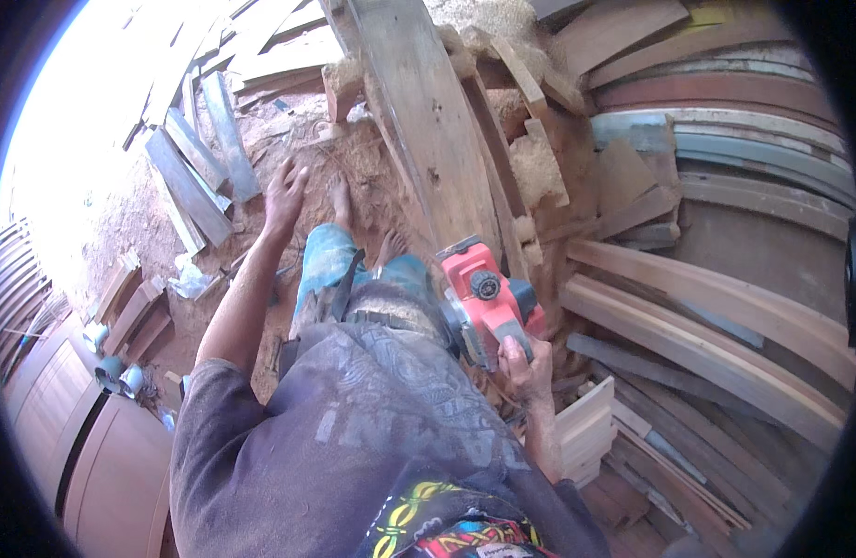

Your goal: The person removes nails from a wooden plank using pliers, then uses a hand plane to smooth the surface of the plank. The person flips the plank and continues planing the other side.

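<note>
My right hand [528, 370] is wrapped round the rear handle of a red electric planer [484, 296] with a black knob on top. The planer is at the near end of a long wooden plank [428, 121] that runs away from me. From this view I cannot tell whether its sole touches the wood. My left hand [287, 191] is held out to the left of the plank, above the dusty ground, its fingers stretched and holding nothing.
Stacked boards [707, 307] line the right side. Sawdust and shavings [540, 167] lie beside the plank. Loose grey offcuts [191, 177] are scattered at the far left. Wooden panels [121, 474] lie at the near left, by several small round pale-blue items [109, 374]. My bare feet [391, 246] are near the plank.
</note>
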Demonstrator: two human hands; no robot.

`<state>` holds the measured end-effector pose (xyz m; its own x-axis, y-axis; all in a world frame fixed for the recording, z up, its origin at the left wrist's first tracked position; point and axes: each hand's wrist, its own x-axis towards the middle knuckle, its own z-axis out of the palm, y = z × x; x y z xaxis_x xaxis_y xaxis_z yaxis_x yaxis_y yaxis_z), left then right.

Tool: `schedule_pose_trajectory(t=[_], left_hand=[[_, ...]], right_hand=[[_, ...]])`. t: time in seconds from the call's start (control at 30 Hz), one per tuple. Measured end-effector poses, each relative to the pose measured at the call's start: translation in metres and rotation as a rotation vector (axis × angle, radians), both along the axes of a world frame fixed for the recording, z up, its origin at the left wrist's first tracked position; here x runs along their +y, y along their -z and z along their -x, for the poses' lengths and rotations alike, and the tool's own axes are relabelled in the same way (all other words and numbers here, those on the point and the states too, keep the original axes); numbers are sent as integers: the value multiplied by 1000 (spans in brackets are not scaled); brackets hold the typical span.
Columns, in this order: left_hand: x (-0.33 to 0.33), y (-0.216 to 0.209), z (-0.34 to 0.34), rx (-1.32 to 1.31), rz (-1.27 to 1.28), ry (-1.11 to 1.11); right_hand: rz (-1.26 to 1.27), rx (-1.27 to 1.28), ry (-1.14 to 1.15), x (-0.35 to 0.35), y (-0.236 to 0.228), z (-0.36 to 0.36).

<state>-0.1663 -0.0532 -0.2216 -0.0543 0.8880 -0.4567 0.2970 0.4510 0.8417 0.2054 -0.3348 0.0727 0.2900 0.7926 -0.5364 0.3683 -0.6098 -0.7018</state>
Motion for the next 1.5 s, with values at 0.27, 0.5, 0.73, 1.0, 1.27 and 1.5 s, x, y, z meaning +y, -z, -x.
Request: schedule_pose_trajectory(t=[0.27,0.5,0.73,1.0,1.27,1.5], left_hand=[[-130,73,81,-60,641,-193],[-150,73,82,-202,682,-354],[-111,45,73,-194,645,-427],[-101,60,88,-224,612,-452],[-82,52,90,-288,624,-564],[-80,29,76,-305,588,-428]], right_hand=[[-27,86,137,59,4,21],[-62,180,145,162,21,28],[-69,208,133,275,20,40],[-128,239,80,406,22,61],[-290,168,-49,569,39,72],[-461,402,29,537,41,59]])
